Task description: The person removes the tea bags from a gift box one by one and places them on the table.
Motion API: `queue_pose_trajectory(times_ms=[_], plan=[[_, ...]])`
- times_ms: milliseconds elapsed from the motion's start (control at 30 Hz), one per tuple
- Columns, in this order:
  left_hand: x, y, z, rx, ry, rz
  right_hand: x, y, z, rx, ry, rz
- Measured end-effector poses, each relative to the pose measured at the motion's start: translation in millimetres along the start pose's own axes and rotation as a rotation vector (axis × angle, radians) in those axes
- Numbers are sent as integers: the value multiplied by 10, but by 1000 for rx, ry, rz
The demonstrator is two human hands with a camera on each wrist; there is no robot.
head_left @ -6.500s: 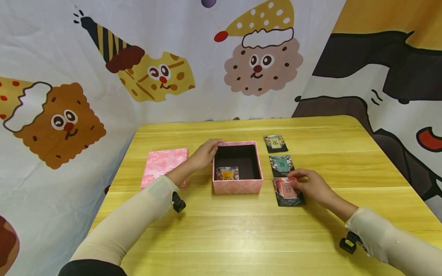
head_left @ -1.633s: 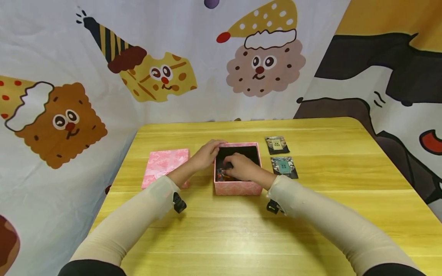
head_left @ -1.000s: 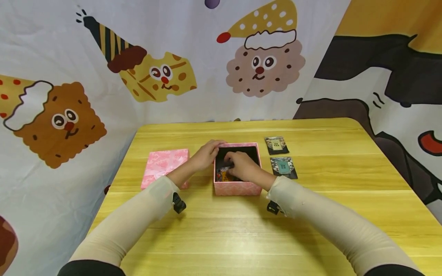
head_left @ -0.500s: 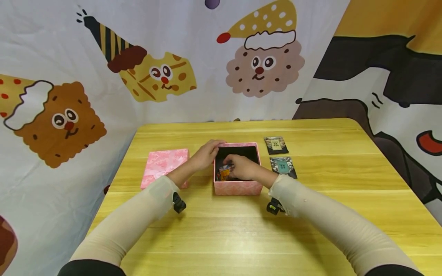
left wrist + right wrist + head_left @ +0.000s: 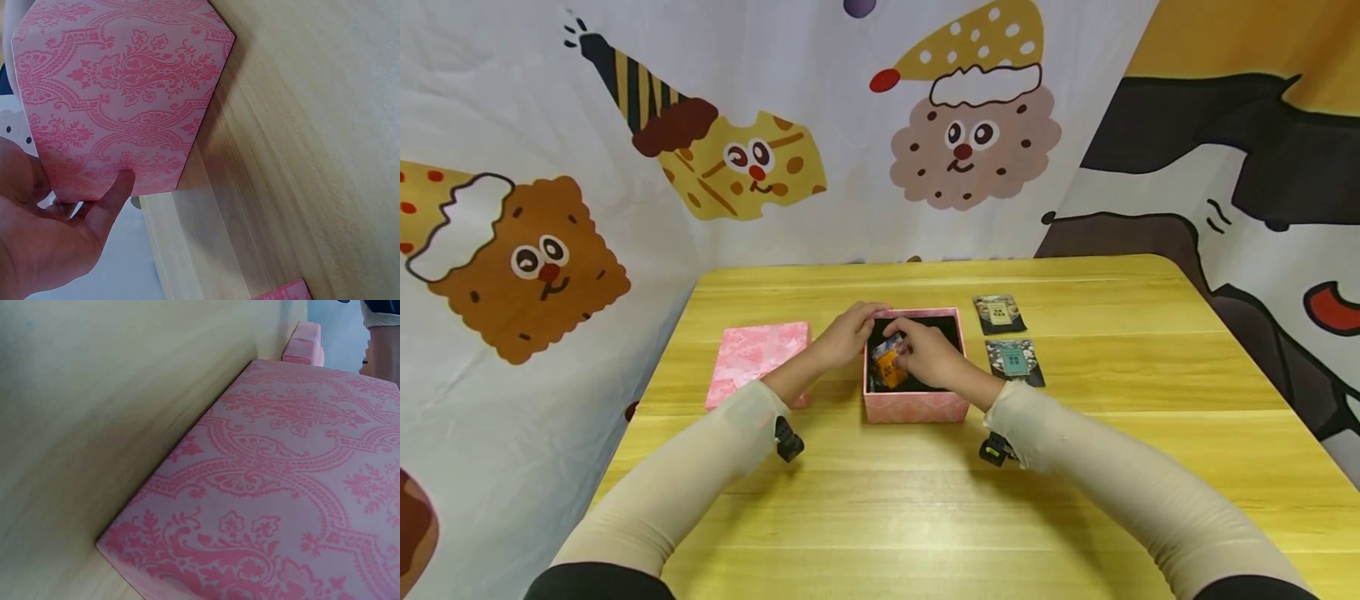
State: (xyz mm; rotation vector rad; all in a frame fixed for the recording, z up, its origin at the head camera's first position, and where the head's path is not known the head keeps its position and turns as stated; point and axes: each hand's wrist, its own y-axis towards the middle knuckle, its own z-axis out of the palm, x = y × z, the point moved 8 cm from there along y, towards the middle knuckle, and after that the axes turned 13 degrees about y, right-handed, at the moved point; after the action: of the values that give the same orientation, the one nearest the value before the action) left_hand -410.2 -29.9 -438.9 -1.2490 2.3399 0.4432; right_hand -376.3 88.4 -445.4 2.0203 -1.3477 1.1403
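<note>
A pink patterned box (image 5: 917, 408) with a dark inside stands uncovered at the table's middle. My left hand (image 5: 848, 327) holds its far left corner; in the left wrist view a digit presses the outer wall while other fingers are partly hidden behind the edge. Inside the box, my right hand (image 5: 931, 354) pinches a small packet with an orange label (image 5: 890, 368), tilted up at the left side. The right wrist view shows only the outer wall of the box (image 5: 262, 475), with that hand out of sight. What lies under the right hand is hidden.
Left of the box lies its pink lid (image 5: 756, 358) with a ribbon. To the right are a packet with a cream label (image 5: 999, 313) and one with a teal label (image 5: 1015, 362). A printed cloth (image 5: 850, 225) hangs behind the table.
The red packet that my right hand touched on the table is gone from there. That hand is now in the box, and the orange-labelled packet has tipped upward. My left hand stays put.
</note>
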Motion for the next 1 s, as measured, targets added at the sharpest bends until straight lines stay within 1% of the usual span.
queue_pose_trajectory(times_ms=[200, 300, 433, 567, 667, 800, 1000], plan=[[-5, 1, 21, 12, 1, -8, 25, -18, -17, -3, 3, -6], [-14, 0, 26, 16, 4, -4, 46, -28, -53, -10, 1, -20], [-8, -3, 23, 30, -1, -21, 75, -43, -118, -17, 15, -33], [7, -3, 27, 39, -14, -44, 100, -60, -173, -11, 43, -20], [9, -8, 37, 48, -20, -49, 106, -74, -218, -10, 67, -13], [-8, -25, 27, 48, -16, -46, 103, -94, -292, -15, 103, -14], [-38, -36, 2, 36, -24, -36, 96, -125, -416, -40, 126, 4]])
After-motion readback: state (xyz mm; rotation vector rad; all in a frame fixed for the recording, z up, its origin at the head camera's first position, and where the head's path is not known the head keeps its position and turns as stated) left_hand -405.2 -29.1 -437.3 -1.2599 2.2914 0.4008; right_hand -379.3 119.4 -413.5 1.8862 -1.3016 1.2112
